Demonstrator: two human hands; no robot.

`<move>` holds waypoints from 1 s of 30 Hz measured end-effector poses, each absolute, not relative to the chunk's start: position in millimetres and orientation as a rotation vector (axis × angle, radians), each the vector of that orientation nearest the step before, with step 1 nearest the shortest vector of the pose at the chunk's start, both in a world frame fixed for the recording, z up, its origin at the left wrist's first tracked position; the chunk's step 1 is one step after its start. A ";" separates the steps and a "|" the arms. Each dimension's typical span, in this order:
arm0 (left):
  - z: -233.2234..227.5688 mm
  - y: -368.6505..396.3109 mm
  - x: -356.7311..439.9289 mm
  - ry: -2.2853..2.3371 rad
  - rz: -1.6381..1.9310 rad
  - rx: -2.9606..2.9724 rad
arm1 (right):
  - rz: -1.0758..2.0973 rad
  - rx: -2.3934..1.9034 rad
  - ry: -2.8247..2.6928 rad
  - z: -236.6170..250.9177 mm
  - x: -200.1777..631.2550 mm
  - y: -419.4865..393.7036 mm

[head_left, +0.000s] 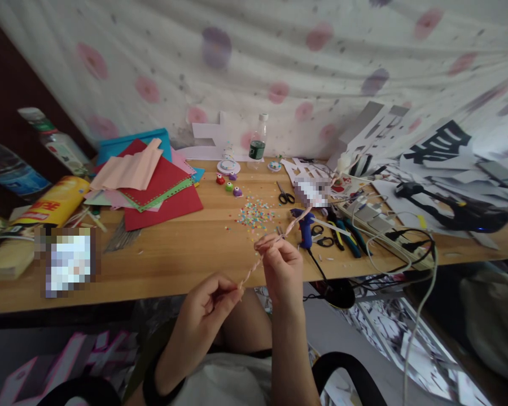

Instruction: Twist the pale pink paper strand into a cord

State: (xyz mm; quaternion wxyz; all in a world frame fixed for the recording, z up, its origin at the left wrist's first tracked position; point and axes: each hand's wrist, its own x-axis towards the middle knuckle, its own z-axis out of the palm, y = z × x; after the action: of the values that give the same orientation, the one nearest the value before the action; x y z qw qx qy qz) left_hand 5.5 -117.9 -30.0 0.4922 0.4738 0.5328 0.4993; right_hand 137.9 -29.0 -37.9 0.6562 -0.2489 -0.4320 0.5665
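Note:
A twisted pale-pink cord (250, 273) stretches between my two hands in front of the table's near edge. Its lower end is pinched between the thumb and fingertips of my left hand (211, 304). Higher up, over the edge, my right hand (284, 269) grips the same cord with closed fingers. Beyond that hand the cord slants up and right, passing over a blue glue gun (305, 230) towards a blurred patch. Whether it is twisted paper or yarn I cannot tell. Small multicoloured beads or sprinkles (256, 215) lie scattered just behind my right hand.
Scissors (285, 195), pliers (352, 237) and a power strip (381, 225) with trailing cables lie right. Coloured paper sheets (169, 194) are piled left. A small bottle (258, 144) and little coloured figures (229, 186) stand behind. Paper scraps (423, 349) fill the space below right.

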 end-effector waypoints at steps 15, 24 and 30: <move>-27.4 -126.8 4.2 1.379 1.258 1.119 | 1.393 -0.529 -1.140 -38.2 139.4 -34.5; -27.3 -123.8 -3.9 1.282 1.143 1.087 | 1.275 -0.608 -1.073 -43.4 139.0 -27.9; -29.4 -119.4 -0.9 1.292 1.171 1.119 | 1.263 -0.578 -1.000 -44.5 143.0 -23.9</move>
State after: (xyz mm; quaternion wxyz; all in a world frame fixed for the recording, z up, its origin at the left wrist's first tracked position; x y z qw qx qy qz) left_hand -0.9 -119.4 -29.4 0.5098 0.4645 0.5364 0.4864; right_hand 143.0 -23.9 -44.5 0.6559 -0.2548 -0.4410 0.5571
